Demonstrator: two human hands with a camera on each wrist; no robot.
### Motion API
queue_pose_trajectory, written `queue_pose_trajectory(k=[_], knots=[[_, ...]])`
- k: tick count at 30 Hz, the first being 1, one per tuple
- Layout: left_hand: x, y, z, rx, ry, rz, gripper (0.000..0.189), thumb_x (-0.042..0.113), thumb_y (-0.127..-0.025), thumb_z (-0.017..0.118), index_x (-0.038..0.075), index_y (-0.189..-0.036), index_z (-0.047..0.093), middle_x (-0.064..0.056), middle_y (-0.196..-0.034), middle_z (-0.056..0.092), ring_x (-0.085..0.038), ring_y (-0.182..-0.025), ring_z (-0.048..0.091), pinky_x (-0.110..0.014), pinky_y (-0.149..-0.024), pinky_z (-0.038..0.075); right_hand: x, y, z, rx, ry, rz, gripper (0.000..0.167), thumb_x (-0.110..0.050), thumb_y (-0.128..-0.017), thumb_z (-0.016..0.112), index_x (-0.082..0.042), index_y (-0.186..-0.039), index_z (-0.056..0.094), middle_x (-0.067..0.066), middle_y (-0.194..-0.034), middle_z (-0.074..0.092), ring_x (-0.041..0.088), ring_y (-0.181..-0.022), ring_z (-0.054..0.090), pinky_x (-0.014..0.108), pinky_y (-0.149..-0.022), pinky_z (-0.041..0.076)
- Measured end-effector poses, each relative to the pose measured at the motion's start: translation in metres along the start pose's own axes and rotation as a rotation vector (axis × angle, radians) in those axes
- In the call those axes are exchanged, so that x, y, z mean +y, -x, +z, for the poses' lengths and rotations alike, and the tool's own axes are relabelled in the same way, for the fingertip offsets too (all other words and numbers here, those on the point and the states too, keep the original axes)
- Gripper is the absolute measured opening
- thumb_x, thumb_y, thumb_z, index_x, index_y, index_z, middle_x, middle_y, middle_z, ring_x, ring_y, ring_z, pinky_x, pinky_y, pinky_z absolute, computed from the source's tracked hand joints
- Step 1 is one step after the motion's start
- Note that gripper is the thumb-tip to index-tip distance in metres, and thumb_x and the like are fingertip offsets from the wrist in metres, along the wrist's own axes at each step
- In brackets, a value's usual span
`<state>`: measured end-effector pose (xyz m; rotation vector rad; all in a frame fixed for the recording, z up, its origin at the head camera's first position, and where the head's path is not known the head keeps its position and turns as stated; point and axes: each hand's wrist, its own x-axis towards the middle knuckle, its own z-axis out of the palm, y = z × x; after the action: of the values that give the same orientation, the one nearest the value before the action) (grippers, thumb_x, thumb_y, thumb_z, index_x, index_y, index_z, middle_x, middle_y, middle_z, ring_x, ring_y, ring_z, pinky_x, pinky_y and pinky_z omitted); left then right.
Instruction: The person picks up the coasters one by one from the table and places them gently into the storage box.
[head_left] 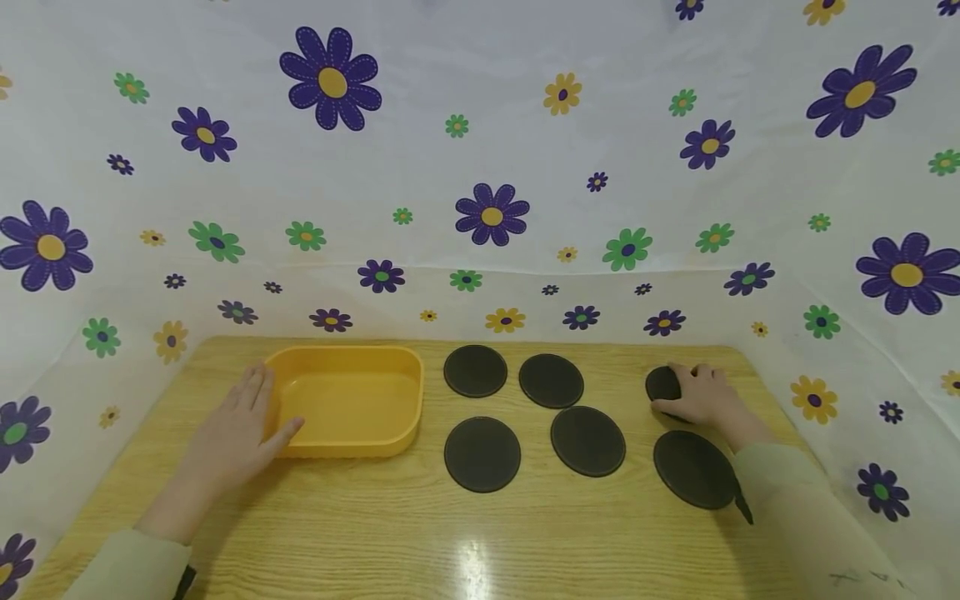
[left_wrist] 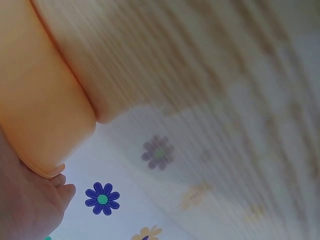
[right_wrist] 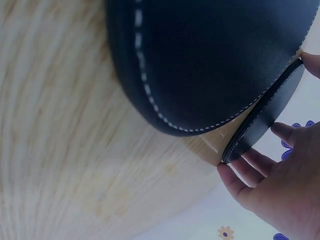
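At the back right, my right hand [head_left: 705, 396] spans a round black coaster [head_left: 662, 381] and grips it by its edges. In the right wrist view, the thumb and the fingers [right_wrist: 257, 162] are on opposite parts of the rim of this coaster [right_wrist: 270, 112]. Just in front of it lies another black coaster [head_left: 693, 469] with white stitching along its border, seen large in that view. On the left, my left hand [head_left: 232, 433] rests with straight fingers along the left side of a yellow plastic tray [head_left: 408, 437], its thumb over the front left corner.
Several more black coasters lie flat mid-table, among them one at the front [head_left: 482, 454] and one at the back [head_left: 476, 371]. A white flowered cloth [head_left: 420, 167] encloses the wooden table [head_left: 375, 525] at the back and both sides.
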<state>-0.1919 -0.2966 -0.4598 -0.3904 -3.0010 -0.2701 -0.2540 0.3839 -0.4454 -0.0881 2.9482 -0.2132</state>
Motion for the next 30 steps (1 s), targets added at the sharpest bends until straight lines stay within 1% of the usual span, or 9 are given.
queue_pose_trajectory(k=[4,8,14,19,22,25,29,30], knots=[[0.000,0.001,0.001,-0.007,0.007,-0.004,0.097,0.059,-0.109,0.045,-0.018,-0.161,0.016,-0.040,-0.170,0.015,-0.057,-0.159,0.018,-0.067,-0.129,0.023,-0.001,-0.003,0.000,0.025,0.006,-0.007,0.094,-0.050,-0.091,0.074,0.014,-0.151,0.040,0.054,-0.131,0.042,0.070,-0.122,0.043,0.075,-0.096,0.048],[0.000,0.002,0.002,0.001,0.011,-0.003,0.097,0.058,-0.109,0.045,-0.019,-0.161,0.017,-0.040,-0.169,0.015,-0.057,-0.158,0.019,-0.067,-0.130,0.022,-0.003,-0.003,-0.002,0.026,0.003,0.003,0.095,-0.052,-0.089,0.075,0.015,-0.148,0.042,0.053,-0.127,0.043,0.068,-0.120,0.043,0.076,-0.095,0.047],[0.000,0.003,0.004,0.021,0.019,0.006,0.095,0.056,-0.110,0.046,-0.019,-0.160,0.018,-0.041,-0.169,0.016,-0.057,-0.158,0.020,-0.064,-0.132,0.019,-0.006,-0.003,-0.003,0.009,-0.002,0.017,0.094,-0.054,-0.088,0.074,0.010,-0.149,0.042,0.051,-0.125,0.043,0.066,-0.117,0.042,0.075,-0.092,0.049],[0.001,0.002,0.004,0.035,0.028,0.014,0.094,0.055,-0.110,0.046,-0.020,-0.160,0.019,-0.041,-0.169,0.015,-0.057,-0.158,0.020,-0.062,-0.133,0.016,-0.005,-0.002,-0.001,0.016,0.030,0.012,0.094,-0.057,-0.088,0.073,0.007,-0.150,0.042,0.051,-0.126,0.043,0.066,-0.119,0.043,0.073,-0.090,0.052],[0.001,0.002,0.003,0.032,0.029,0.009,0.095,0.055,-0.110,0.046,-0.020,-0.160,0.018,-0.040,-0.169,0.014,-0.058,-0.158,0.019,-0.062,-0.133,0.016,-0.004,-0.003,0.001,0.032,0.046,-0.004,0.095,-0.057,-0.088,0.072,0.007,-0.152,0.042,0.052,-0.129,0.043,0.068,-0.123,0.042,0.074,-0.092,0.052],[0.001,0.002,0.004,0.020,0.037,0.002,0.095,0.056,-0.110,0.045,-0.020,-0.160,0.016,-0.040,-0.170,0.012,-0.057,-0.159,0.017,-0.062,-0.133,0.015,-0.007,-0.005,0.002,0.060,0.076,-0.034,0.095,-0.057,-0.087,0.070,0.006,-0.152,0.043,0.050,-0.129,0.045,0.067,-0.124,0.044,0.073,-0.095,0.051],[0.000,0.002,0.004,0.011,0.045,-0.001,0.096,0.056,-0.110,0.044,-0.019,-0.161,0.013,-0.039,-0.171,0.009,-0.057,-0.160,0.014,-0.062,-0.134,0.012,-0.016,-0.004,0.000,0.103,0.112,-0.074,0.094,-0.058,-0.084,0.071,0.004,-0.151,0.046,0.043,-0.120,0.050,0.059,-0.113,0.049,0.067,-0.091,0.051],[0.000,0.002,0.005,0.013,0.046,0.000,0.096,0.056,-0.110,0.044,-0.019,-0.161,0.013,-0.039,-0.171,0.009,-0.057,-0.160,0.014,-0.061,-0.134,0.011,-0.019,-0.004,-0.002,0.113,0.112,-0.082,0.093,-0.057,-0.083,0.072,0.004,-0.150,0.047,0.042,-0.118,0.050,0.057,-0.110,0.049,0.066,-0.088,0.052]])
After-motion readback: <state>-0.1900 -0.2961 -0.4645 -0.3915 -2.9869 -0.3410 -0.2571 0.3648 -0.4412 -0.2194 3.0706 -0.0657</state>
